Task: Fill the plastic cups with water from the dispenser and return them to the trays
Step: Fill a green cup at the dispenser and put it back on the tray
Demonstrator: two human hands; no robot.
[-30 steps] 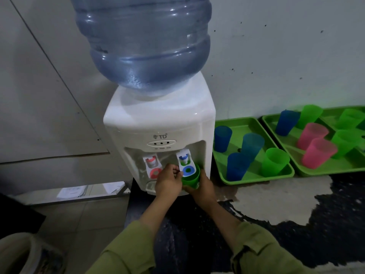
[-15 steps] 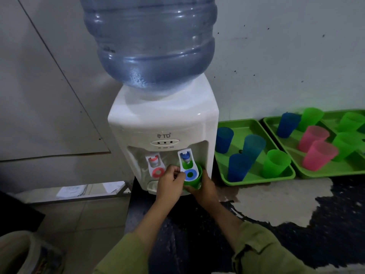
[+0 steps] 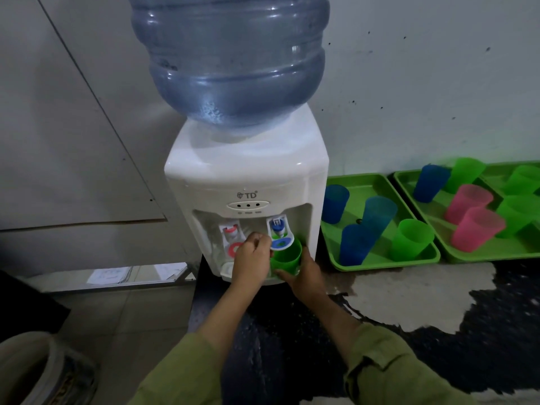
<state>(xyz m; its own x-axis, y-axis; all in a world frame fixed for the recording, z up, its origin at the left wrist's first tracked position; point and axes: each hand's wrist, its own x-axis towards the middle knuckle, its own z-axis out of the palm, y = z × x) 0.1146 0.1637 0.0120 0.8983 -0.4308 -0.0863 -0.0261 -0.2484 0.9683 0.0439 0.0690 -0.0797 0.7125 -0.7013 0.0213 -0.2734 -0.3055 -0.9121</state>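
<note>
A white water dispenser (image 3: 248,176) carries a big blue bottle (image 3: 230,59) and has a red tap (image 3: 232,238) and a blue tap (image 3: 279,232). My right hand (image 3: 304,276) holds a green cup (image 3: 286,258) upright just under the blue tap's lever. My left hand (image 3: 252,258) is curled, its fingertips pinching the left edge of that lever. To the right, the near green tray (image 3: 380,266) holds three blue cups (image 3: 355,244) and a green cup (image 3: 410,239). A second green tray (image 3: 496,255) holds pink cups (image 3: 476,229), a blue cup (image 3: 431,182) and green cups (image 3: 464,173).
The dispenser and trays stand on a dark, worn counter (image 3: 423,296) against a white wall. The counter ends left of the dispenser, with tiled floor (image 3: 117,317) below. A pale round container (image 3: 32,372) sits at the bottom left. Papers (image 3: 111,274) lie on a low shelf.
Both hands stay at the blue tap. The green cup now sits a little lower under the lever, with more of its rim showing. The view has shifted slightly.
</note>
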